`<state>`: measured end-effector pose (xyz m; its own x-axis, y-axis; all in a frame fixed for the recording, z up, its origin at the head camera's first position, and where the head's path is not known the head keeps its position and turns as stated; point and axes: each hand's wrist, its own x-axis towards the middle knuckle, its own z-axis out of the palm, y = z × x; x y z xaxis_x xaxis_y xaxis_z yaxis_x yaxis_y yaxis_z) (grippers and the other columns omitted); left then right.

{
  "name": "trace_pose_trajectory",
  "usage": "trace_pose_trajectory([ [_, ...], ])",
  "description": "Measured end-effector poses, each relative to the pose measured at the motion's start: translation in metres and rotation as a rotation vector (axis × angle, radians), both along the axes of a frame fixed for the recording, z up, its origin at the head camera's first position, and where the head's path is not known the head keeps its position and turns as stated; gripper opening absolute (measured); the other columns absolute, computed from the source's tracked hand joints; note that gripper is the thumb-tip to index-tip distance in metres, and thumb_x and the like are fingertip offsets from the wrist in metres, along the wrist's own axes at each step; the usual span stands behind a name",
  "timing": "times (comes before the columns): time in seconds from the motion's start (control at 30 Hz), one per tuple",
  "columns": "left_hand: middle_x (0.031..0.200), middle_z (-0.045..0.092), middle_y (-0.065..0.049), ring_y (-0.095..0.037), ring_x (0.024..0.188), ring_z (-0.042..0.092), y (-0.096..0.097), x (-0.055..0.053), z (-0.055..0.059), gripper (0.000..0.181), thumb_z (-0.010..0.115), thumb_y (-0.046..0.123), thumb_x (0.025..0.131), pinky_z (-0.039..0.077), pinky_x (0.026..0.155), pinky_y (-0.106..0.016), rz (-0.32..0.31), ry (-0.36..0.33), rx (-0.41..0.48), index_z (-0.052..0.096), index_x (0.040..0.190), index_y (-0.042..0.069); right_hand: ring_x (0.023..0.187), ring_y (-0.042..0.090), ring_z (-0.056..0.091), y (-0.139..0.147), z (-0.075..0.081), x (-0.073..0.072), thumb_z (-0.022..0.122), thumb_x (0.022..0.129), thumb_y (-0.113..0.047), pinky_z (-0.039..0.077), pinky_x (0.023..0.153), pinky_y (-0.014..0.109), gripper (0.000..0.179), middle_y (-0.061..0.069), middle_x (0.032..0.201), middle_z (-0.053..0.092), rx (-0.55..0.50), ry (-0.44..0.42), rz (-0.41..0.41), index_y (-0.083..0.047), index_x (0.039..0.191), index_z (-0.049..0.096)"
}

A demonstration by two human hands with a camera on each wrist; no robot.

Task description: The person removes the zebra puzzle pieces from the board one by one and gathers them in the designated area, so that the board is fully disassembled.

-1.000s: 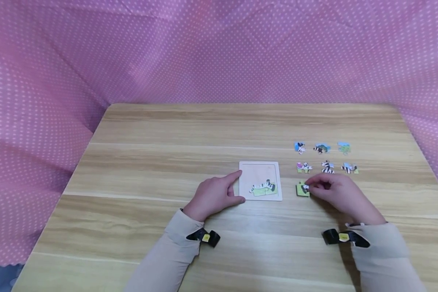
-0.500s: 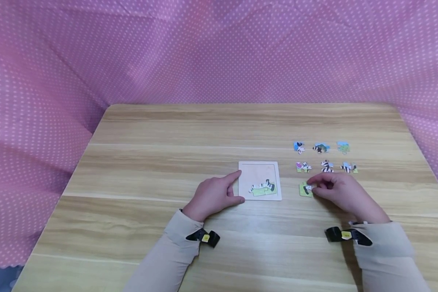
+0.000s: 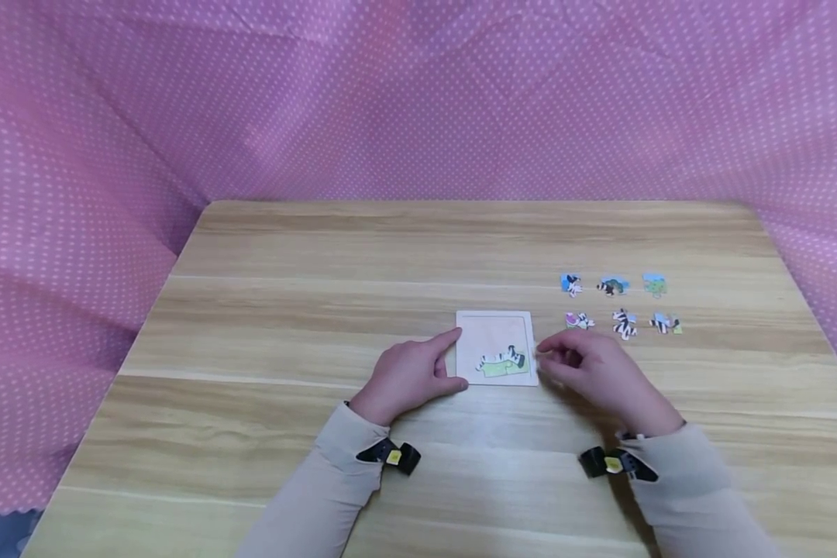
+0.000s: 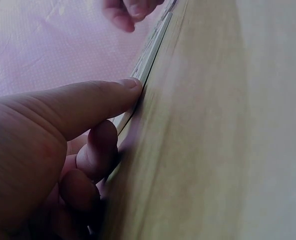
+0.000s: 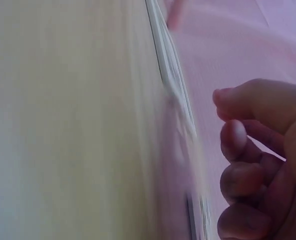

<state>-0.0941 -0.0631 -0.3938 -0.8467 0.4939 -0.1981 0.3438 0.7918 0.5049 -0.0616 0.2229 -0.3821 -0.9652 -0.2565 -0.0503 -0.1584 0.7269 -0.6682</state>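
A thin square puzzle tray [image 3: 491, 329] lies flat on the table, with joined zebra-picture pieces [image 3: 501, 364] at its lower right. My left hand [image 3: 408, 372] rests at the tray's left side, thumb and forefinger spread against the edge. In the left wrist view the thumb [image 4: 98, 102] presses along the tray's rim. My right hand [image 3: 596, 376] hovers by the tray's right edge, its fingers loosely curled. In the right wrist view no piece shows at its fingertips [image 5: 227, 100]. The green piece it handled is out of sight in the head view; the hand may cover its spot.
Several loose puzzle pieces lie in two rows right of the tray, among them a zebra-striped piece [image 3: 625, 324] and a blue-green piece [image 3: 655, 284]. The wooden table [image 3: 307, 310] is backed by a pink dotted cloth [image 3: 460, 101]. Black cameras are strapped to both wrists.
My right hand first shifted and turned the green piece slightly to the right, then moved left to the tray's edge. The green piece is no longer seen. My left hand has stayed put.
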Motion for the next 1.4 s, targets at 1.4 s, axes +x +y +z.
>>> trace_pose_trajectory([
  [1.4, 0.068, 0.057, 0.014, -0.005, 0.059, 0.052, 0.0, 0.001, 0.001, 0.078, 0.077, 0.046, 0.086, 0.041, 0.06, -0.028, -0.011, 0.011, -0.004, 0.046, 0.152, 0.017, 0.08, 0.017, 0.056, -0.053, 0.004, -0.009, 0.078, 0.086, -0.017, 0.048, 0.075, 0.036, 0.016, -0.004, 0.09, 0.065, 0.097, -0.113, 0.039, -0.018, 0.099, 0.07],
])
